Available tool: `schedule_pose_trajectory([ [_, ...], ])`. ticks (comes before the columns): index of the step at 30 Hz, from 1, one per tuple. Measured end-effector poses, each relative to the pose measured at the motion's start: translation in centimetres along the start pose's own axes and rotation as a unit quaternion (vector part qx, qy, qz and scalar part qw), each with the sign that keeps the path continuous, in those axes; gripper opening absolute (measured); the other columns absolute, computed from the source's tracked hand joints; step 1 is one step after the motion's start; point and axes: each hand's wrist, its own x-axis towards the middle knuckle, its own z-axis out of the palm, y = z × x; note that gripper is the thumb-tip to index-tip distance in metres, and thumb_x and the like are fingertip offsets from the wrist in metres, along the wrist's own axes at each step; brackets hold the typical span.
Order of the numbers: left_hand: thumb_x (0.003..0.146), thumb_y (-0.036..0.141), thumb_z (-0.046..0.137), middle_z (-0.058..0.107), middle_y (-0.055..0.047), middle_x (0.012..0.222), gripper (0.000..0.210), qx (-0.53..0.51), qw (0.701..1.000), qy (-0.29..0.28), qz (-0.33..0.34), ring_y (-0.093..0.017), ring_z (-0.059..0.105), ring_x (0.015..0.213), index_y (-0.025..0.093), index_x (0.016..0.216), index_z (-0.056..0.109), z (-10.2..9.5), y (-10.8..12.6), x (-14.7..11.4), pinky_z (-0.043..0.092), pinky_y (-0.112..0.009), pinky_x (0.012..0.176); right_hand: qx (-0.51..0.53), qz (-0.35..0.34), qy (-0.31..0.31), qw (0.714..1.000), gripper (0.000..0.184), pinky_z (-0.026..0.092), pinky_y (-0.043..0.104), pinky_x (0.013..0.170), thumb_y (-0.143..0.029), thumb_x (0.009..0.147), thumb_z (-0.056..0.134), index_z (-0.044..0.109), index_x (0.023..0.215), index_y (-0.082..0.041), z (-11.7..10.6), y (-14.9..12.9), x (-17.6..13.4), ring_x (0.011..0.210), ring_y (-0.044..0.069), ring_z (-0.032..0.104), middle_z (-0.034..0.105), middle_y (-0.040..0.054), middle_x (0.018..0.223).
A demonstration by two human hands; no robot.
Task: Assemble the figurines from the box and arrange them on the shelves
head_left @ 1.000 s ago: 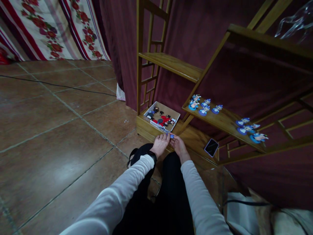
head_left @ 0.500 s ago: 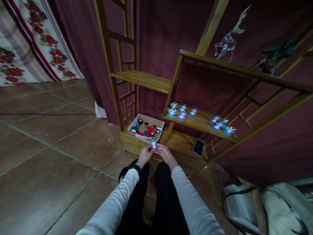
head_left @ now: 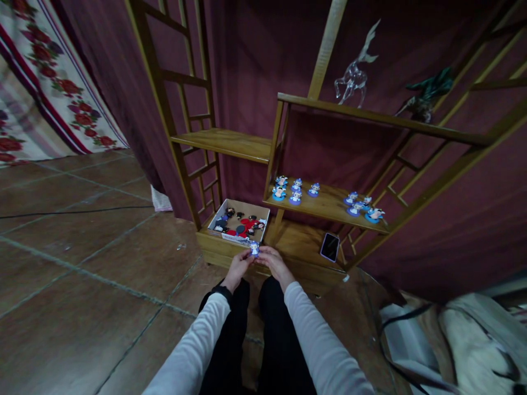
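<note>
Between my two hands a small purple-and-white figurine [head_left: 254, 249] stands upright, just in front of the cardboard box. My left hand [head_left: 239, 265] pinches its base from the left. From the right, the fingers of my right hand [head_left: 273, 262] close on the same base. The open box [head_left: 267, 215] behind it holds several small red, black and dark figures. To the right, a wooden shelf [head_left: 325, 205] carries similar figurines in two groups: a purple one [head_left: 295, 197] and a blue one [head_left: 279, 193] are on the left, and another blue one [head_left: 374, 214] is at the right end.
A phone [head_left: 330, 247] lies on the bottom board of the wooden rack. A clear glass deer [head_left: 353, 79] and a dark green ornament [head_left: 428, 96] stand on the upper shelf. Bags [head_left: 469, 340] lie on the floor at right. A cable [head_left: 74, 212] crosses the tiles at left.
The camera view has shifted, so the rack sits further left and slightly lower in the picture. Both hands still hold the figurine before the box.
</note>
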Motion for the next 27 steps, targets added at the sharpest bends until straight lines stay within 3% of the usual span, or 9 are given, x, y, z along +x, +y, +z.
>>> schedule_pose_trajectory([
  [7,0.06,0.03,0.071,0.065,-0.004,0.076,0.04,-0.035,0.999,0.018,0.001,-0.014,0.059,0.065,0.013,0.095,0.063,0.1,-0.4,0.0,0.047,-0.028,0.064,-0.003,0.002,0.022,1.0,0.022,0.049,0.028,0.065,-0.027,0.059,0.069,0.061,0.077,-0.018,-0.1,0.1,0.1,0.06,0.012,0.06,0.064,-0.0004,0.066],
  [15,0.063,0.03,0.07,0.067,-0.008,0.074,0.035,-0.073,0.997,-0.023,-0.033,-0.015,0.062,0.069,0.011,0.092,0.065,0.1,0.3,-0.3,0.046,-0.028,0.065,-0.031,-0.001,0.044,0.999,0.023,0.046,0.024,0.055,-0.031,0.058,0.073,0.06,0.072,-0.019,-0.8,1.1,1.0,0.053,0.009,0.055,0.06,-0.0032,0.059],
  [22,0.062,0.038,0.072,0.068,-0.008,0.08,0.045,-0.05,0.996,-0.07,-0.032,-0.015,0.063,0.07,0.011,0.097,0.064,0.0,0.2,-0.1,0.046,-0.025,0.063,-0.048,0.004,0.028,0.998,0.022,0.043,0.022,0.053,-0.034,0.06,0.071,0.061,0.07,-0.019,-1.0,1.3,1.2,0.05,0.009,0.054,0.058,-0.0042,0.054],
  [27,0.068,0.039,0.067,0.068,-0.009,0.075,0.037,-0.069,0.994,-0.064,-0.058,-0.015,0.064,0.069,0.01,0.091,0.062,-0.2,0.0,0.1,0.046,-0.024,0.062,-0.052,0.006,0.028,0.998,0.023,0.041,0.022,0.051,-0.037,0.06,0.07,0.061,0.071,-0.018,-1.0,1.2,1.2,0.047,0.008,0.051,0.057,-0.0046,0.052],
])
